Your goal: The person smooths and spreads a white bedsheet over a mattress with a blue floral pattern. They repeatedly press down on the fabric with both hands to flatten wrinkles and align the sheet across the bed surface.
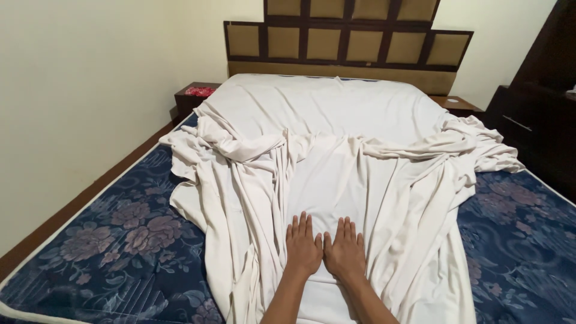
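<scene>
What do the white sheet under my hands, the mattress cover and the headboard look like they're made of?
White sheet: thin, soft woven cloth, matte; it gathers in fine, limp folds. Both hands, left hand and right hand, lie flat on it. Mattress: quilted fabric, navy with a floral print and a slight sheen, pale piping at the edge. Headboard: dark wood-look frame around tan padded panels, probably fabric or leatherette.

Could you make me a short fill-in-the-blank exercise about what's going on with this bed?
1. Both hands, the left hand and the right hand, lie flat, palms down, on a ____ sheet.
2. The bare mattress has a dark blue cover with a ____ pattern.
3. The sheet is smooth near the headboard but ____ toward the foot of the bed.
4. On the nightstand by the wall lies something ____ in colour.

Missing words: white; floral; bunched up; red
</scene>
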